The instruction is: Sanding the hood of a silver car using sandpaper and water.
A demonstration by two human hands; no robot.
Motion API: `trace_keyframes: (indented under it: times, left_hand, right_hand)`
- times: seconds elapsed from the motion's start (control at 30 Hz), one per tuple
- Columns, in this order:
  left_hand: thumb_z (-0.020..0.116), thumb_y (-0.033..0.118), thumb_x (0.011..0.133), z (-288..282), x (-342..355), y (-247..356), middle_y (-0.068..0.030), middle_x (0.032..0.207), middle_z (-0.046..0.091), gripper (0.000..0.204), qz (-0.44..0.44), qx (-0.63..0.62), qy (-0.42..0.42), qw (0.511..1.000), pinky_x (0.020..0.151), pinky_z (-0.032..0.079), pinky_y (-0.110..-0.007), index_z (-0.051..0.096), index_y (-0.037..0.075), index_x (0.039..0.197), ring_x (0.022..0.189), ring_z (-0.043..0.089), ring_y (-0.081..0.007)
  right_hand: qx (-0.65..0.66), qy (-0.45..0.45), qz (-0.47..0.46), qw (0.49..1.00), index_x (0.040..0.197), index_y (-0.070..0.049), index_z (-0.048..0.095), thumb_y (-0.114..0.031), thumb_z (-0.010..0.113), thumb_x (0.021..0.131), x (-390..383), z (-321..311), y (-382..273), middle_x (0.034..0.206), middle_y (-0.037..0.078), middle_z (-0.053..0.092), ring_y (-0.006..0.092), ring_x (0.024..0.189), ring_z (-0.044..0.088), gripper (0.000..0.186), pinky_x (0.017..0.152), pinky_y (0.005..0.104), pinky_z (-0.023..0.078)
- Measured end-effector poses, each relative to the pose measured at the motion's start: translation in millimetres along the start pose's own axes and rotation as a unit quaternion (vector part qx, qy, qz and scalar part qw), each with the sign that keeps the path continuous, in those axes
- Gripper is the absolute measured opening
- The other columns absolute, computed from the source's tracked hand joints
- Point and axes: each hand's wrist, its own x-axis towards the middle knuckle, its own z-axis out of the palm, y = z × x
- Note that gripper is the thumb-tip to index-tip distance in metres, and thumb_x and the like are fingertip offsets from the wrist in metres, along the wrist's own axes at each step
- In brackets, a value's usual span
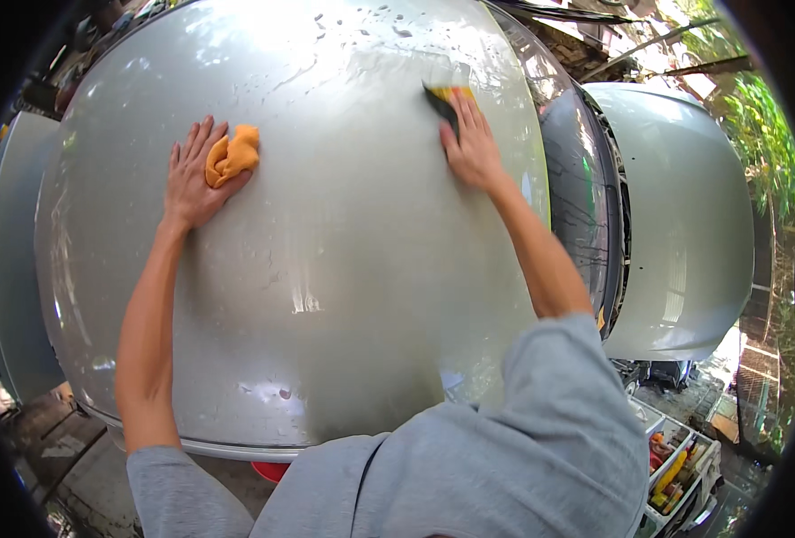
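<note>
Under both hands is a silver-grey car roof [326,224], wet in places with drops and streaks toward its far side. My left hand [196,175] rests on the roof's left part, fingers stretched forward. A bunched orange cloth [236,154] is held at its thumb and forefinger. Farther to the right, my right hand [474,148] presses a flat black-and-yellow pad [440,101] against the roof near the windshield side. The fingers lie over the pad and partly hide it; its exact kind is unclear. A smeared wet patch shows just beyond it.
To the right are the windshield [577,170] and the silver hood [680,224]. A white divided crate [684,462] with bottles and other items stands at lower right. Part of a red container [270,470] shows below the roof's near edge. Green plants [765,143] grow at far right.
</note>
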Motion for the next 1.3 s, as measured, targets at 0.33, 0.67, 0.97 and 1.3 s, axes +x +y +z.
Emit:
trace_keyframes:
  times: [0.33,0.67,0.97,1.3]
  left_hand:
    - [0.066,0.063,0.078,5.9,15.8,14.5,-0.0063,0.159,0.027,0.086,0.011,-0.016,0.000,1.000,0.118,0.013,-0.054,0.038,0.021,0.149,0.148,0.021,-0.0257]
    - [0.063,0.067,0.078,-4.8,13.4,20.6,-0.0081,0.159,0.027,0.089,-0.008,-0.011,-0.002,1.000,0.118,0.012,-0.054,0.038,0.020,0.149,0.147,0.022,-0.0271]
    - [0.061,0.072,0.077,-17.8,-2.8,9.3,-0.0073,0.159,0.027,0.091,-0.025,-0.003,0.004,1.000,0.119,0.012,-0.053,0.037,0.022,0.149,0.147,0.022,-0.0264]
    - [0.063,0.069,0.077,-23.3,-13.0,6.1,-0.0071,0.159,0.027,0.090,-0.052,-0.021,-0.001,0.998,0.119,0.012,-0.053,0.038,0.022,0.149,0.148,0.020,-0.0260]
  right_hand:
    - [-0.038,-0.015,0.099,0.994,0.153,-0.002,0.018,-0.041,0.033,0.102,55.4,0.8,9.8,0.161,0.016,0.016,0.0313,0.149,0.014,0.066,0.121,0.0403,0.009]
    - [-0.045,-0.036,-0.015,0.998,0.152,-0.001,0.020,-0.039,0.036,0.100,92.2,23.3,-69.8,0.161,0.014,0.017,0.0286,0.149,0.015,0.066,0.120,0.0420,0.012]
    - [-0.065,-0.054,-0.197,0.977,0.152,-0.001,0.022,-0.039,0.039,0.098,40.5,31.6,-135.3,0.160,0.015,0.019,0.0318,0.148,0.016,0.068,0.120,0.0437,0.013]
    - [-0.052,-0.068,-0.147,0.985,0.152,-0.001,0.023,-0.038,0.036,0.100,6.7,39.4,-177.5,0.160,0.017,0.018,0.0315,0.148,0.017,0.065,0.120,0.0430,0.013]
